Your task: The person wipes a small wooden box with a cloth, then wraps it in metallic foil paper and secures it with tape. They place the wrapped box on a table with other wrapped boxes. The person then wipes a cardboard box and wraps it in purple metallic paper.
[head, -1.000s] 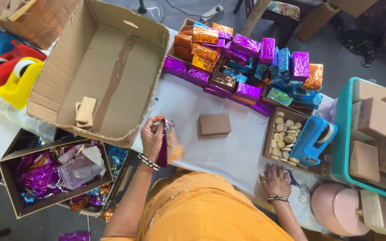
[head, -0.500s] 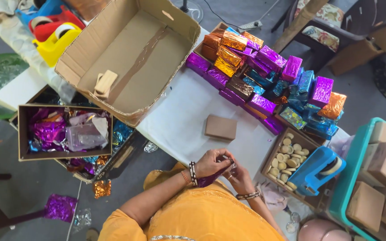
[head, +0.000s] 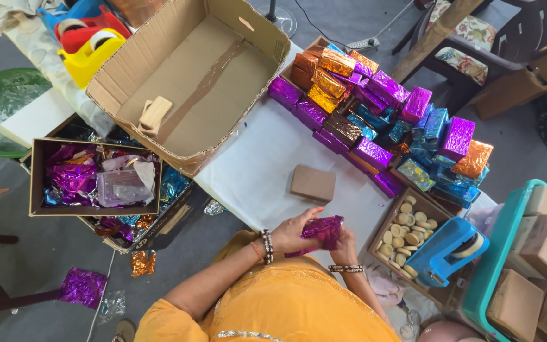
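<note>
Purple foil sheet (head: 320, 229), thin, crinkly and likely easy to tear, sits crumpled between both hands at the near edge of the white table (head: 254, 171). Left hand (head: 292, 232) and right hand (head: 345, 240) close their fingers on it; gentle edge grips look safest. A plain brown block (head: 312, 183) lies just beyond.

Foil-wrapped boxes (head: 381, 120) heaped on table, open cardboard carton (head: 191, 76) left

The white surface (head: 257, 168) has open room in the middle. One brown block (head: 312, 183) sits there. A big cardboard box (head: 191, 76) blocks the left, shiny packs (head: 375, 114) block the far side, and a tray (head: 406, 221) with a blue tape holder (head: 446, 250) blocks the right.
</note>
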